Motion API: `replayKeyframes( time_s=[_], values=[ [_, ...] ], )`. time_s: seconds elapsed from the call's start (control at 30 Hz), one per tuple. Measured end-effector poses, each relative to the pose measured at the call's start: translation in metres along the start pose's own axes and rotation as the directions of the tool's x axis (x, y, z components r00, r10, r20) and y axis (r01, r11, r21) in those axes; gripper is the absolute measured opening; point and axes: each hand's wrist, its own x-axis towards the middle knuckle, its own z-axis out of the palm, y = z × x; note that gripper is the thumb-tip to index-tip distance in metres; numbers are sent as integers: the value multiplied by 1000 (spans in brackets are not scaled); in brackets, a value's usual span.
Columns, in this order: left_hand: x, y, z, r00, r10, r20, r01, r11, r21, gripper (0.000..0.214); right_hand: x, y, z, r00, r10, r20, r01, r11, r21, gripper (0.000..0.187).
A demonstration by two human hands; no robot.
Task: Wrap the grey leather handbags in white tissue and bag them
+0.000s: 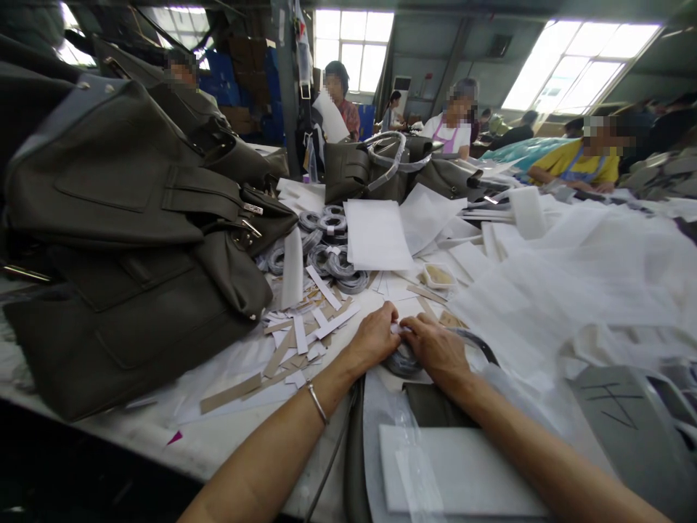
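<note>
My left hand point(375, 338) and my right hand point(433, 347) meet at the middle of the worktable, fingers curled together in a pinch. They pinch a small white strip above a grey roll of tape point(401, 361) that lies under both hands. A thin bracelet point(317, 403) sits on my left wrist. Below my arms lies a dark olive bag part point(430, 407) under clear plastic and a white foam sheet point(462, 472). Cut paper strips point(305, 338) are scattered just left of my left hand.
A pile of dark olive leather handbags point(136, 240) fills the left. More grey tape rolls point(332, 247) and white sheets point(375, 232) lie beyond my hands. White tissue point(588, 283) heaps on the right. Several other people sit at the far side.
</note>
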Motion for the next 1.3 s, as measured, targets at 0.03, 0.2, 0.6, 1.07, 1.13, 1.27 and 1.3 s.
replayKeyframes(
  time_s=[0.03, 0.2, 0.6, 1.07, 1.13, 1.27, 1.3],
  values=[
    [-1, 0, -1, 1000, -4, -3, 4, 1000, -5, 30, -1, -2, 0, 996, -91, -8, 90, 993, -80, 21],
    [-4, 3, 0, 1000, -20, -7, 19, 1000, -20, 36, 8, 0, 6, 913, -409, 16, 373, 816, -443, 20],
    [8, -25, -45, 966, -65, -250, 16, 981, -194, 26, 46, 64, 9, 831, -554, 43, 527, 762, -376, 16],
    [-1, -67, -147, 769, -210, -604, 241, 970, -29, 19, 57, 79, 23, 878, -476, 44, 461, 819, -340, 22],
    [-4, -72, -146, 803, -230, -550, 305, 951, 47, 13, 57, 80, 25, 882, -470, 31, 452, 826, -337, 21],
    [-9, -76, -133, 841, -251, -479, 394, 892, 224, 8, 55, 79, 27, 890, -455, 34, 433, 820, -375, 23],
    [-9, -77, -130, 847, -250, -470, 403, 878, 260, 7, 54, 78, 28, 891, -452, 35, 430, 818, -382, 23]
  ],
)
